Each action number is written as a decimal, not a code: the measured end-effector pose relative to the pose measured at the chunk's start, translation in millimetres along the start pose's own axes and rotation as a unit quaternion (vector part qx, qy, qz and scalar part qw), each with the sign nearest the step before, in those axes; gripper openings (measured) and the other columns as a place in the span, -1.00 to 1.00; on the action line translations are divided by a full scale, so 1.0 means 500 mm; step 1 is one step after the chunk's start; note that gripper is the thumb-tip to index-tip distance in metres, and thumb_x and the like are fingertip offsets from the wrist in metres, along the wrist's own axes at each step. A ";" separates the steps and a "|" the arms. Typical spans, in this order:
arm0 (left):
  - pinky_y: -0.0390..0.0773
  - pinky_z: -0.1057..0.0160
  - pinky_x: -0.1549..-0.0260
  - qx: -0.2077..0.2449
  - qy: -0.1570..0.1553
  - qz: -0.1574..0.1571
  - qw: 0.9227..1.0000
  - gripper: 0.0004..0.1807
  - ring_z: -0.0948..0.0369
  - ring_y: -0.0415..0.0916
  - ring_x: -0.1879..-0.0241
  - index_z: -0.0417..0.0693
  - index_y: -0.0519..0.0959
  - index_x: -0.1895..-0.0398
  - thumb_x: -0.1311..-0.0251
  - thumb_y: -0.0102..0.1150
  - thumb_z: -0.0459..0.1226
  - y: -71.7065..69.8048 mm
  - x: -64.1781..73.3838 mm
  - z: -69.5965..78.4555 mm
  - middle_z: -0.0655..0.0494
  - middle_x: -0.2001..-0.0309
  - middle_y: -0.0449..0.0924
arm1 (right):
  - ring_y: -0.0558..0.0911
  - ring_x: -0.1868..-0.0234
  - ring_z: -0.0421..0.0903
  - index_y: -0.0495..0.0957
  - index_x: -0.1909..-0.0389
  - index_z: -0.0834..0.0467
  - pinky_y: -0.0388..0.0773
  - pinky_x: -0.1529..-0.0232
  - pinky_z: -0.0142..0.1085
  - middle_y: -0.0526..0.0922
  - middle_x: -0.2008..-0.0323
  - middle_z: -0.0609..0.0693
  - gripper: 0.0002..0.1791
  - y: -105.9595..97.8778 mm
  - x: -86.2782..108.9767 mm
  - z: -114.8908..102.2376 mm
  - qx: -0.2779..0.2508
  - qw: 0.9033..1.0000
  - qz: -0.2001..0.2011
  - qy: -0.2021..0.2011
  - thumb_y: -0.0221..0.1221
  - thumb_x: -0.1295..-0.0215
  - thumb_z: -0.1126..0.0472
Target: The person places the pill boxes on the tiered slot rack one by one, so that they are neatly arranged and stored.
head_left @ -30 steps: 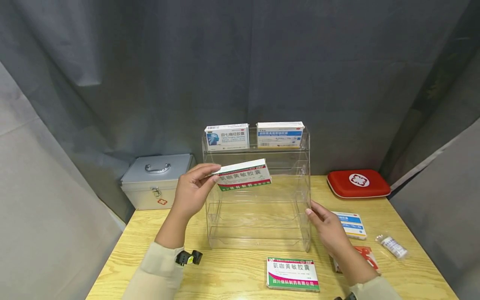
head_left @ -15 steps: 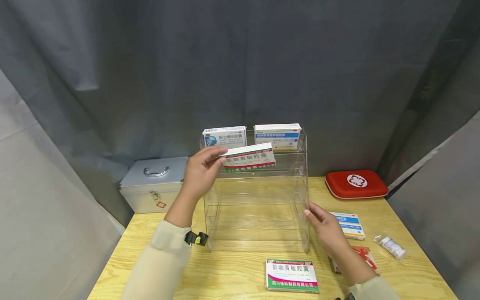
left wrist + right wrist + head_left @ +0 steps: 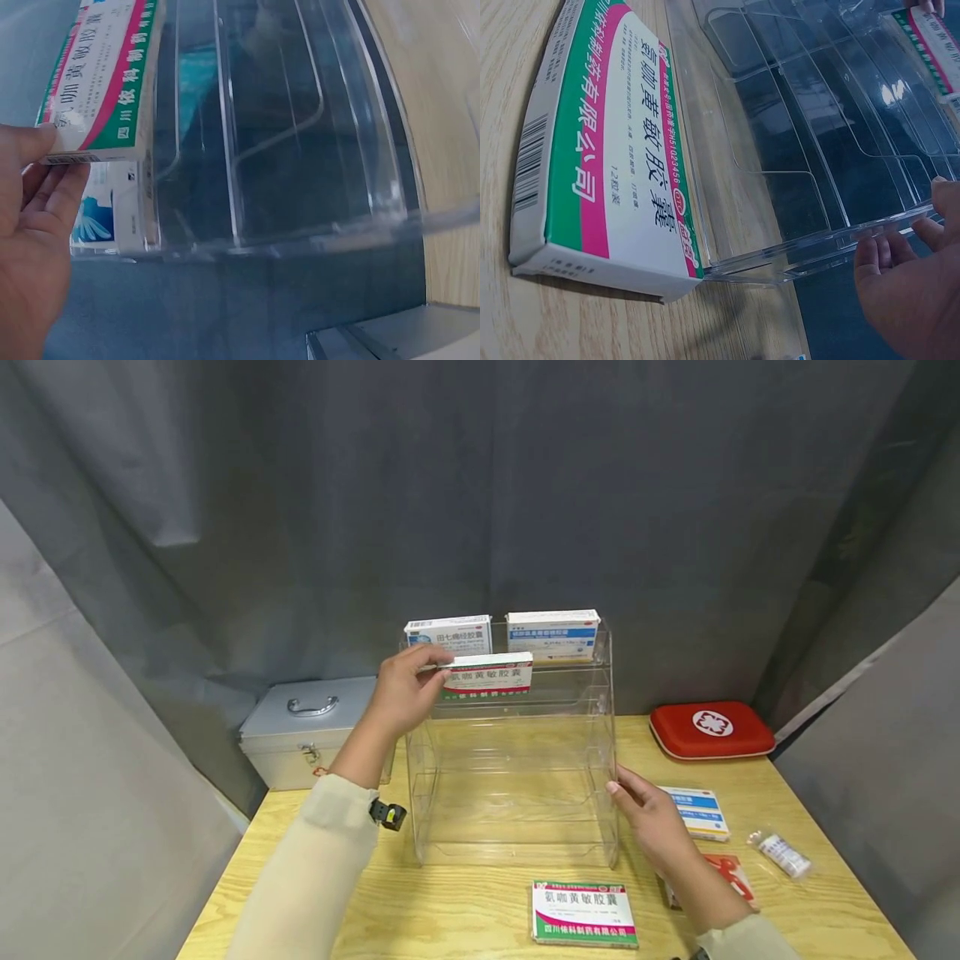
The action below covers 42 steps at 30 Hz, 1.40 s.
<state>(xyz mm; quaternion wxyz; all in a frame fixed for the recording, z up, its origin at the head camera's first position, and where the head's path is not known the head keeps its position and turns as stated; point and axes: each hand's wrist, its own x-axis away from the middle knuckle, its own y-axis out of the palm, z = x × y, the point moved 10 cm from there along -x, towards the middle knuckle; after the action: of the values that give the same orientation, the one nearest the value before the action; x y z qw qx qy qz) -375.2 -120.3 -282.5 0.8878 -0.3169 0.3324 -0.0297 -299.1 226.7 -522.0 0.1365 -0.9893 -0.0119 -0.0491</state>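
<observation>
My left hand (image 3: 408, 689) pinches one end of a white, green and pink medicine box (image 3: 491, 678) between thumb and fingers. The box is at the upper part of a clear acrylic display rack (image 3: 517, 810), in front of the top tier. Behind it, a white-blue medicine box (image 3: 450, 633) on that tier is partly covered. To its right on the top tier stands another blue-striped medicine box (image 3: 553, 637). My right hand (image 3: 656, 818) grips the rack's right side edge, fingers behind and thumb in front, as the right wrist view (image 3: 922, 277) shows.
A second green-pink medicine box (image 3: 583, 913) lies before the rack. Right of it are a red box (image 3: 731, 872), a blue-white box (image 3: 697, 812) and a small bagged bottle (image 3: 783, 853). A red case (image 3: 712, 731) and a silver case (image 3: 311, 727) stand farther back.
My left hand has raised the medicine box from the rack's middle to just below the top tier and levelled it. My right hand keeps its grip on the rack's side.
</observation>
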 end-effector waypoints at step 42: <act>0.79 -0.08 -0.07 -0.331 -0.005 -0.124 0.935 -0.73 -0.15 0.71 -0.05 -0.31 0.63 -0.03 -0.39 0.08 -0.65 0.027 0.015 0.002 -0.19 -0.15 0.63 | 0.22 -0.71 0.23 0.16 -0.75 0.09 0.22 -0.72 0.15 0.19 -0.72 0.18 -0.32 0.002 0.006 -0.004 -0.002 1.000 0.005 0.002 0.06 -0.77 0.00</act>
<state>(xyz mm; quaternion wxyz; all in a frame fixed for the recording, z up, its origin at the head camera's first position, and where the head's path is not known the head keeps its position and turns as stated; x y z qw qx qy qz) -371.0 -111.0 -293.9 0.7231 -0.6321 0.2772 -0.0266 -296.5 225.0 -520.0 0.1352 -0.9895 -0.0070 -0.0510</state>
